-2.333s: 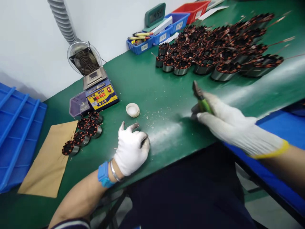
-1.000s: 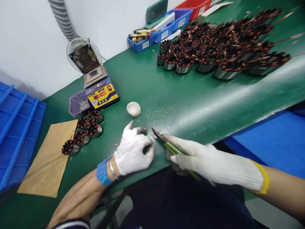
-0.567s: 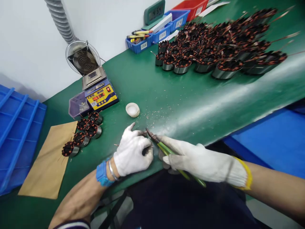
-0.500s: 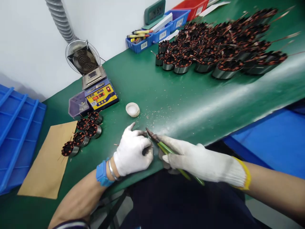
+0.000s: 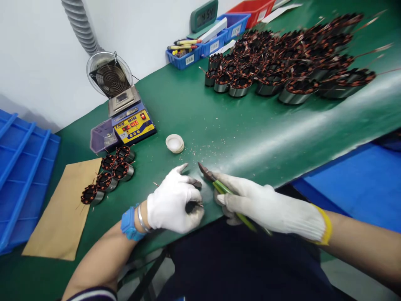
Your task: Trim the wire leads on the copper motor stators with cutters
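My left hand (image 5: pixel 175 200), in a white glove, curls over the near edge of the green table. Its thumb and fingers close on something mostly hidden; a small dark bit shows at the fingertips, and a thin copper wire (image 5: pixel 156 184) sticks out behind the hand. My right hand (image 5: pixel 247 198), gloved too, grips green-handled wire cutters (image 5: pixel 206 172). Their dark jaws point up and left, just right of my left fingers and apart from them. Beyond both hands lies a small round white dish (image 5: pixel 174 143), with tiny clippings (image 5: pixel 206 149) scattered beside it.
Several copper-wound stators (image 5: pixel 123 170) stand at left by a brown paper sheet (image 5: pixel 59 213). A soldering pot (image 5: pixel 134 125) with digital readout sits behind them. Many more stators (image 5: pixel 296 91) crowd the back right. Blue bins (image 5: pixel 184 60) line the wall; a blue crate (image 5: pixel 25 179) leans at left.
The cutters have moved a little right, away from my left fingers. My left hand has shifted slightly and its index finger has lifted away from the cutter jaws.
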`<act>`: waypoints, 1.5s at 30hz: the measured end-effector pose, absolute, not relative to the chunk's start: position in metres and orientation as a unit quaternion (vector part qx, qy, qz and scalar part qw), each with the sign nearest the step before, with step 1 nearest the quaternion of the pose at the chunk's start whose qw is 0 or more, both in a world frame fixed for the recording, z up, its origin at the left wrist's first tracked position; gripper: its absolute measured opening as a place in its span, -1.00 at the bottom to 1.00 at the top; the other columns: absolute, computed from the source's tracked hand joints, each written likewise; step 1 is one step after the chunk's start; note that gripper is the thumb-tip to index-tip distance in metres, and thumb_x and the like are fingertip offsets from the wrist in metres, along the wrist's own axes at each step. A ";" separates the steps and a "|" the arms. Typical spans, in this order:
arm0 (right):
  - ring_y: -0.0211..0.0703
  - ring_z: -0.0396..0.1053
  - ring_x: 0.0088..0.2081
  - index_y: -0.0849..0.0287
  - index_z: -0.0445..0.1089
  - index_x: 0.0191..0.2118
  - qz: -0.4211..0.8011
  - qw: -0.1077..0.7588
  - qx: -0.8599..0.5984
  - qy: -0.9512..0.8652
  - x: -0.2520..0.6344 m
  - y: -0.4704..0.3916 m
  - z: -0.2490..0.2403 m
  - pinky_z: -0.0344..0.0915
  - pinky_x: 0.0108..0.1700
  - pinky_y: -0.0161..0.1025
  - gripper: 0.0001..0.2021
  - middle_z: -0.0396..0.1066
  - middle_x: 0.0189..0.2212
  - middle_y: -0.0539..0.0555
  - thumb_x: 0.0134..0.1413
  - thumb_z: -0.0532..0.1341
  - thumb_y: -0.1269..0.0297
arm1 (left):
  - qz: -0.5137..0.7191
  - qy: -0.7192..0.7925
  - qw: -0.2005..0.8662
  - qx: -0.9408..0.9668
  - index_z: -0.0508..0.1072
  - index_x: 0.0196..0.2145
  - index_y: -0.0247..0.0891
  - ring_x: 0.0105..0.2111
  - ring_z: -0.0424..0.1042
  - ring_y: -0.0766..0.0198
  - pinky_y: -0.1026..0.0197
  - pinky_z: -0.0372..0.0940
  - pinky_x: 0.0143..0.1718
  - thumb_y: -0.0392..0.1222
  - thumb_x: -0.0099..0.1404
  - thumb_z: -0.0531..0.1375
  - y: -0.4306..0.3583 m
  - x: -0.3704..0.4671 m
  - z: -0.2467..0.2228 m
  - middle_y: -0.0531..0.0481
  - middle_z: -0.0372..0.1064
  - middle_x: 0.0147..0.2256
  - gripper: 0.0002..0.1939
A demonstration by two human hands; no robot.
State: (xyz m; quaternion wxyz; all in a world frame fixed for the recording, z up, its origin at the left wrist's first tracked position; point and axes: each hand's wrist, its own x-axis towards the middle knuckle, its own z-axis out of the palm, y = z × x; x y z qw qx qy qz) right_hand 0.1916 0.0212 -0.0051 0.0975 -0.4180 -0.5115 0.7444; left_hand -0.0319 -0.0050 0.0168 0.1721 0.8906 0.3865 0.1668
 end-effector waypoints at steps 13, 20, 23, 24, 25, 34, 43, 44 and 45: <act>-0.22 0.25 -0.40 0.15 0.31 0.15 0.766 0.107 -0.341 -0.534 0.203 0.007 -0.017 0.27 -0.39 -0.29 -0.46 0.29 -0.38 0.00 0.06 0.32 0.12 | 0.240 0.578 -0.034 0.779 0.48 -0.33 -0.20 -0.13 0.49 -0.02 -0.18 0.31 0.10 -0.18 0.15 0.27 -0.013 -0.018 0.011 -0.07 0.52 -0.35 -0.90; -0.13 0.36 -0.32 0.12 0.19 0.36 0.698 0.089 -0.384 -0.597 0.201 0.003 -0.007 0.36 -0.33 -0.27 -0.30 0.44 -0.28 0.07 0.08 0.27 0.22 | 0.216 0.562 -0.059 0.796 0.46 -0.46 -0.18 -0.18 0.47 0.08 -0.19 0.17 0.23 -0.27 0.25 0.21 -0.013 -0.009 0.002 0.04 0.47 -0.47 -0.87; 0.00 0.42 -0.17 0.07 0.18 0.38 0.673 0.081 -0.392 -0.622 0.199 0.002 -0.008 0.40 -0.19 -0.20 -0.28 0.49 -0.18 0.10 0.08 0.27 0.21 | 0.230 0.562 -0.066 0.792 0.45 -0.47 -0.19 -0.21 0.45 0.10 -0.16 0.18 0.23 -0.28 0.24 0.21 -0.012 -0.011 -0.001 0.04 0.46 -0.47 -0.87; 0.03 0.43 -0.13 0.06 0.18 0.38 0.669 0.083 -0.392 -0.626 0.198 0.001 -0.009 0.41 -0.16 -0.17 -0.29 0.50 -0.16 0.10 0.09 0.26 0.19 | 0.232 0.561 -0.068 0.792 0.45 -0.47 -0.19 -0.22 0.45 0.10 -0.16 0.18 0.23 -0.28 0.23 0.21 -0.012 -0.011 -0.001 0.04 0.45 -0.47 -0.88; 0.05 0.43 -0.12 0.05 0.19 0.38 0.667 0.088 -0.392 -0.628 0.197 0.000 -0.009 0.41 -0.14 -0.15 -0.30 0.50 -0.15 0.10 0.09 0.25 0.18 | 0.232 0.559 -0.070 0.793 0.45 -0.47 -0.19 -0.23 0.45 0.10 -0.16 0.19 0.22 -0.29 0.22 0.21 -0.011 -0.011 -0.002 0.03 0.45 -0.48 -0.89; -0.15 0.36 -0.41 0.11 0.15 0.35 0.679 0.095 -0.407 -0.604 0.197 -0.003 -0.013 0.36 -0.32 -0.21 -0.37 0.41 -0.38 0.01 0.21 0.20 0.09 | 0.241 0.551 -0.063 0.797 0.41 -0.49 -0.17 -0.26 0.44 0.13 -0.14 0.22 0.20 -0.31 0.20 0.19 -0.011 -0.012 -0.002 0.04 0.42 -0.50 -0.87; -0.22 0.32 -0.39 0.14 0.29 0.08 0.807 0.083 -0.349 -0.469 0.197 0.024 -0.008 0.36 -0.33 -0.27 -0.42 0.34 -0.36 -0.01 -0.04 0.38 0.05 | 0.254 0.656 -0.008 0.710 0.44 -0.30 -0.21 -0.26 0.45 0.06 0.01 0.37 -0.17 -0.25 0.09 0.17 -0.008 -0.027 0.014 -0.09 0.47 -0.33 -0.83; -0.20 0.34 -0.38 0.12 0.27 0.13 0.801 0.076 -0.355 -0.475 0.197 0.026 -0.007 0.37 -0.33 -0.26 -0.37 0.36 -0.35 0.00 -0.06 0.39 0.04 | 0.213 0.675 -0.007 0.707 0.46 -0.27 -0.22 -0.26 0.46 0.04 0.01 0.36 -0.18 -0.23 0.12 0.17 -0.008 -0.026 0.014 -0.10 0.49 -0.33 -0.82; -0.19 0.36 -0.37 0.11 0.26 0.16 0.795 0.071 -0.359 -0.484 0.196 0.027 -0.005 0.39 -0.32 -0.25 -0.33 0.38 -0.33 0.01 -0.08 0.39 0.03 | 0.172 0.685 0.000 0.708 0.48 -0.27 -0.21 -0.28 0.47 0.04 0.02 0.35 -0.19 -0.22 0.15 0.18 -0.007 -0.025 0.014 -0.09 0.49 -0.34 -0.83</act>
